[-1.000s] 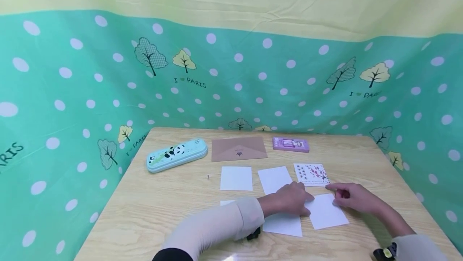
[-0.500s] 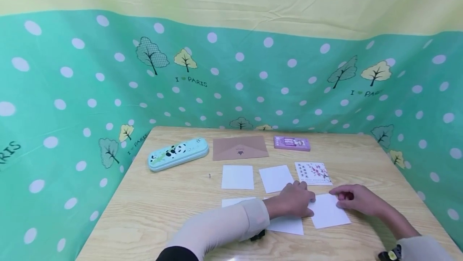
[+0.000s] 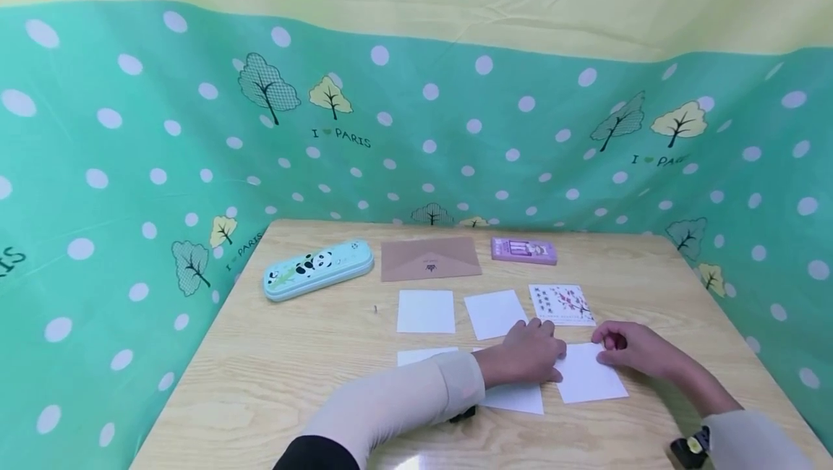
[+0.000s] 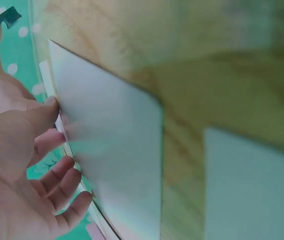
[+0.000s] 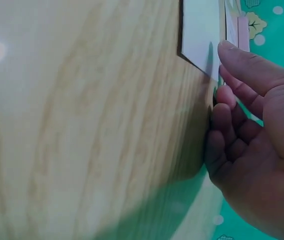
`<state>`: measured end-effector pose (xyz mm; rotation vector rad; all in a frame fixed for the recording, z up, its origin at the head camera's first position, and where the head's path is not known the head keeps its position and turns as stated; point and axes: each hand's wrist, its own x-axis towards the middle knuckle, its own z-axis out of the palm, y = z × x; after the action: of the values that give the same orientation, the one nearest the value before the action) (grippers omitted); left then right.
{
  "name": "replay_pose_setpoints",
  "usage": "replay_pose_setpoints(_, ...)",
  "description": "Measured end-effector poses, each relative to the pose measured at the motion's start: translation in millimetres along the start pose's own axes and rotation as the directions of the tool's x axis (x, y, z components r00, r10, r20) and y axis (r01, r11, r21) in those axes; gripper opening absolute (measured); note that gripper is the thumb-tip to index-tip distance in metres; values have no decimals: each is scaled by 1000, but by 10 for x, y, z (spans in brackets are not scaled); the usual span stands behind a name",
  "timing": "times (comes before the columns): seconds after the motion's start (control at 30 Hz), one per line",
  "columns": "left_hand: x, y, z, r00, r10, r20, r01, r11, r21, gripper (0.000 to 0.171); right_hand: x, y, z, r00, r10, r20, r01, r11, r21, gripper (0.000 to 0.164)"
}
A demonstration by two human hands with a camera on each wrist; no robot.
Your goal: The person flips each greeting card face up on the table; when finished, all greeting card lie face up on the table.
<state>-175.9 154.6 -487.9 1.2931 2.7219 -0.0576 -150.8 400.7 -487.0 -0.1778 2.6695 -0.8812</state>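
A square white card [image 3: 592, 377] lies on the table between both hands. My left hand [image 3: 526, 351] reaches across to its left edge, thumb and fingertips right at the border and fingers loosely bent. In the left wrist view the thumb touches the rim of a white card [image 4: 114, 135]. At the upper right corner, my right hand [image 3: 634, 345] pinches the card between thumb and index finger, its other fingers curled under. Just beyond lies a card printed with plum blossoms [image 3: 561, 304]. Another white card [image 3: 517, 399] is partly hidden beneath the left wrist.
More white cards lie in rows: one at the back left [image 3: 426, 311], one in the middle [image 3: 496, 313], and one half covered by the left sleeve. Along the back are a blue panda pencil case [image 3: 319, 270], a brown envelope [image 3: 431, 260] and a purple box [image 3: 523, 250].
The right index finger has drawn back from the printed card's corner to the white card's top corner. The left hand stays at the left edge; the head view tilts slightly.
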Motion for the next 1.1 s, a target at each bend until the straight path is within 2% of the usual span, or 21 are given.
replay_pose_setpoints(0.23,20,-4,-14,1000,3,23,-3,1000,-5,41,31,-72,-30,1000,14,26,-14,1000,-3,22)
replay_pose_setpoints(0.33,19,-7,-21,1000,1,24,-1,1000,-7,41,21,-83,-56,999,-13,43,12,1000,23,24)
replay_pose_setpoints(0.5,12,-16,-29,999,-12,30,13,1000,-26,41,-7,-41,-99,993,-51,105,43,996,82,39)
replay_pose_setpoints(0.67,9,-17,-31,998,-45,36,47,997,-59,42,-34,14,-108,987,-97,131,82,990,114,35)
replay_pose_setpoints(0.8,11,-12,-41,996,-78,31,81,993,-84,46,-51,34,-88,990,-101,100,90,990,109,29)
replay_pose_setpoints(0.93,35,-59,-61,994,-112,8,113,987,-116,46,-85,19,-92,998,-61,24,58,994,87,24)
replay_pose_setpoints(1.1,98,-173,-66,989,-145,-36,136,972,-193,22,-139,-5,-148,995,-53,-83,60,995,75,17)
